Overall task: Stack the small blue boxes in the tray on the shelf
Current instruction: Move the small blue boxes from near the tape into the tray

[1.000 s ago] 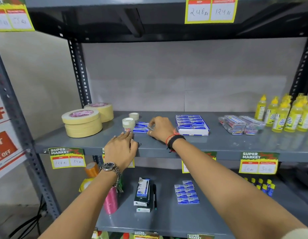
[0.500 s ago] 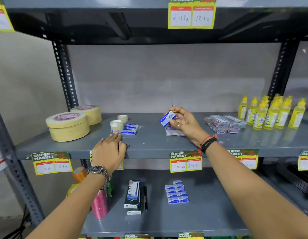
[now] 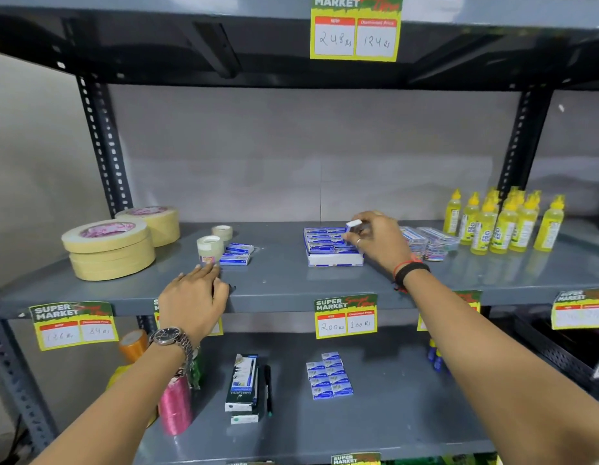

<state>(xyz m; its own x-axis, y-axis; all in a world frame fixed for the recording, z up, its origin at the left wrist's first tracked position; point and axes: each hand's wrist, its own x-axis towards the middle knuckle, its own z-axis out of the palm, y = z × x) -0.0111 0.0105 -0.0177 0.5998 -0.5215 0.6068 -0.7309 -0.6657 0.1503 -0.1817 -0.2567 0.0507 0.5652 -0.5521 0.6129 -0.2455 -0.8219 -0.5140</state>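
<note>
A white tray (image 3: 335,260) packed with several small blue boxes sits mid-shelf. My right hand (image 3: 378,238) hovers over the tray's right side, pinching one small blue box (image 3: 352,225) between thumb and fingers, tilted above the rows. A few loose small blue boxes (image 3: 236,255) lie to the left beside a clear tape roll (image 3: 209,248). My left hand (image 3: 194,297) rests palm-down on the shelf's front edge (image 3: 274,298), fingers together, fingertips just short of those loose boxes, holding nothing.
Wide masking tape rolls (image 3: 110,245) stand far left. Clear packets (image 3: 425,239) and yellow glue bottles (image 3: 502,226) crowd the right. The lower shelf holds more blue boxes (image 3: 330,377), a pen box (image 3: 242,384) and pink ribbon (image 3: 175,409).
My right hand picked a blue box from the left pile, carried it right and now lowers it over the tray. My left hand stayed on the shelf edge.
</note>
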